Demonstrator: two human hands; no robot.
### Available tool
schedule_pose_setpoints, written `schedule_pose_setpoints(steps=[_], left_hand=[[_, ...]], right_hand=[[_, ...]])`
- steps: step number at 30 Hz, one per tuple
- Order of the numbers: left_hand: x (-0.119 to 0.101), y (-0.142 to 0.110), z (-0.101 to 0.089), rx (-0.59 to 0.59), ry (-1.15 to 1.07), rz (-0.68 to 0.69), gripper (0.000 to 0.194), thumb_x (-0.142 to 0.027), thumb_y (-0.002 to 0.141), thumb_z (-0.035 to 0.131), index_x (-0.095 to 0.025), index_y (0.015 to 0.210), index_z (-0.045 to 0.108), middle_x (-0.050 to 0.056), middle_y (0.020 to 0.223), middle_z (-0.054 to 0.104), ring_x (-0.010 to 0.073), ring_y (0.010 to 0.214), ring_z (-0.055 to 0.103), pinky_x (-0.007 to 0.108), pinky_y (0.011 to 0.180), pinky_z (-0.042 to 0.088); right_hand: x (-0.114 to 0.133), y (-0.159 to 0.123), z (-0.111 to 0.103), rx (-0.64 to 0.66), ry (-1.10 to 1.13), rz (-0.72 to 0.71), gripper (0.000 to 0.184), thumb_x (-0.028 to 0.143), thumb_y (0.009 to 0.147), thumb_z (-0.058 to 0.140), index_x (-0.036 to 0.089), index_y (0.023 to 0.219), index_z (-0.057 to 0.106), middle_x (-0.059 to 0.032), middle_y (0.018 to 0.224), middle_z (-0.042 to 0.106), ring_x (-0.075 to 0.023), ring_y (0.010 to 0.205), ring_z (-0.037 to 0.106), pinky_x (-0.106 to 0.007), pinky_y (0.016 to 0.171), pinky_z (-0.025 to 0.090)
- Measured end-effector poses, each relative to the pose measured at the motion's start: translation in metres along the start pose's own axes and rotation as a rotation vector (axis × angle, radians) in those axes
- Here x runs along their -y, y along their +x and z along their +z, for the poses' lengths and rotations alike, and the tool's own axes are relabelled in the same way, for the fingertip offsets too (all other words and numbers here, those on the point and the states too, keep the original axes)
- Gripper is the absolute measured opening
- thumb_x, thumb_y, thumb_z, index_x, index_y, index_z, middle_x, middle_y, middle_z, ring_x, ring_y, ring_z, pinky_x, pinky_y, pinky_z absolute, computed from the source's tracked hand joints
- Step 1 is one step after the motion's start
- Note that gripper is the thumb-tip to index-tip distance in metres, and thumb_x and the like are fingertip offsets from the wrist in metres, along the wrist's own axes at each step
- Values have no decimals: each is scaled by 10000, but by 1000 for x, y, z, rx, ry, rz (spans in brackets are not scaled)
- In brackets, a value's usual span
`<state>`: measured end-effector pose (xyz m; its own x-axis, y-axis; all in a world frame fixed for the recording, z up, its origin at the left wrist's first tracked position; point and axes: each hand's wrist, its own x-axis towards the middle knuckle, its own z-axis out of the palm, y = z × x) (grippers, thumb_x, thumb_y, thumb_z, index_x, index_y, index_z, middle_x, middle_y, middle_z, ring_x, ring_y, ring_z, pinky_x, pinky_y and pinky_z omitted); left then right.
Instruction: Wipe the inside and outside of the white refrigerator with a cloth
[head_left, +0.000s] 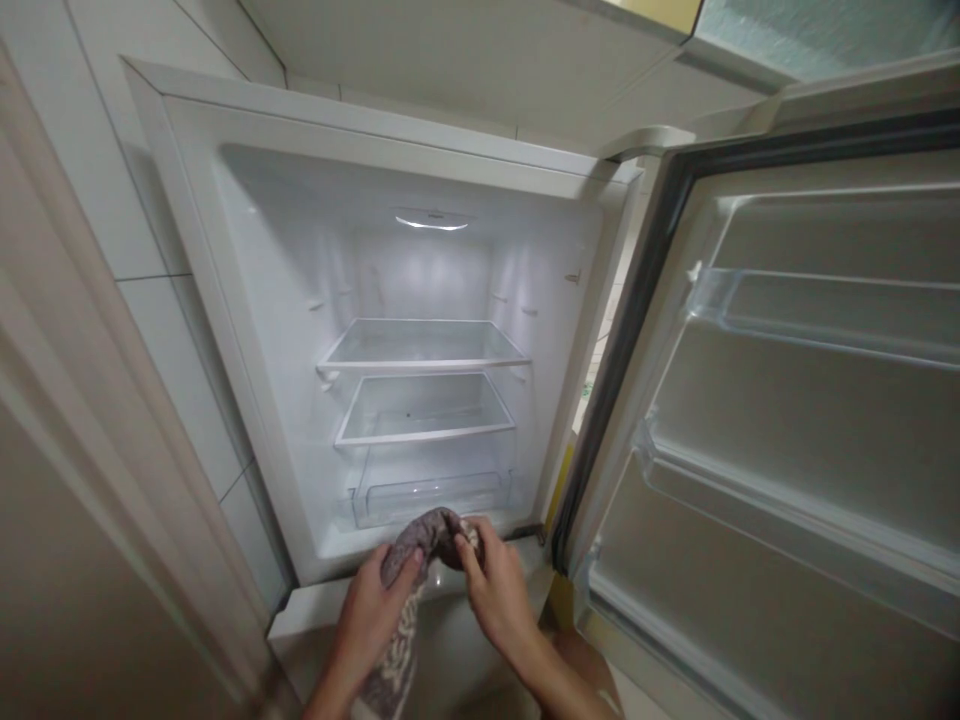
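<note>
Grey patterned cloth (429, 530) in head view, bunched and pinched by your left hand (375, 595) and your right hand (495, 585), lower part hanging, held before the open fridge (270, 290), clear drawer (431, 497) beyond, glass shelf (424, 365) higher.

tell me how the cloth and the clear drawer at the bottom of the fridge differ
The cloth is patterned in dark and pale tones; the clear drawer is see-through. The cloth is bent and bunched, whereas the clear drawer has a straight-edged box shape. The left hand and right hand grip the cloth; neither holds the clear drawer, which sits inside the fridge.
</note>
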<state>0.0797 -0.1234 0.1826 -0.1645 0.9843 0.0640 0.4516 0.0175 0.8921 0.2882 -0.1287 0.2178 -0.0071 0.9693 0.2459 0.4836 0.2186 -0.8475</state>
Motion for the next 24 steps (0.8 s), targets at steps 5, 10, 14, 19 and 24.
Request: schedule_pose_setpoints(steps=[5,10,14,19,24], left_hand=[[16,-38,53,46,-334,-150,902,-880,899,588,-188,1477,606,206,1502,734,352,1456,680,462,1198,568],[50,-43,60,-48,-422,-255,914,-836,690,771,-233,1362,628,160,1321,808,377,1258,787,468,1068,651],[65,-26,12,-201,-283,-257,800,-763,711,704,-205,1279,629,181,1210,813,442,1179,788,568,1083,629],[67,1,-51,-509,460,25,603,-512,1008,517,-118,1460,581,241,1347,721,443,1286,680,591,1138,544],[65,16,-20,-309,1044,269,468,-154,995,567,-116,1449,672,205,1424,684,357,1257,634,477,1099,539]], right_hand=[[4,-23,28,168,127,9,603,632,1151,384,255,1437,758,-122,1294,827,-288,1204,776,-378,1059,565],[-17,-30,34,340,337,91,851,868,1077,342,219,1300,845,-146,1353,811,-325,1329,732,-490,1187,551],[-60,-18,28,256,205,98,748,776,1112,359,212,1313,809,-145,1230,825,-314,1178,766,-441,987,628],[-113,-3,17,166,-465,-169,355,367,1123,496,228,1272,787,-141,1289,774,-322,1223,713,-464,1099,552],[-131,-6,28,190,-561,-272,246,301,1087,647,267,1311,743,-97,1357,735,-302,1266,680,-464,1115,554]])
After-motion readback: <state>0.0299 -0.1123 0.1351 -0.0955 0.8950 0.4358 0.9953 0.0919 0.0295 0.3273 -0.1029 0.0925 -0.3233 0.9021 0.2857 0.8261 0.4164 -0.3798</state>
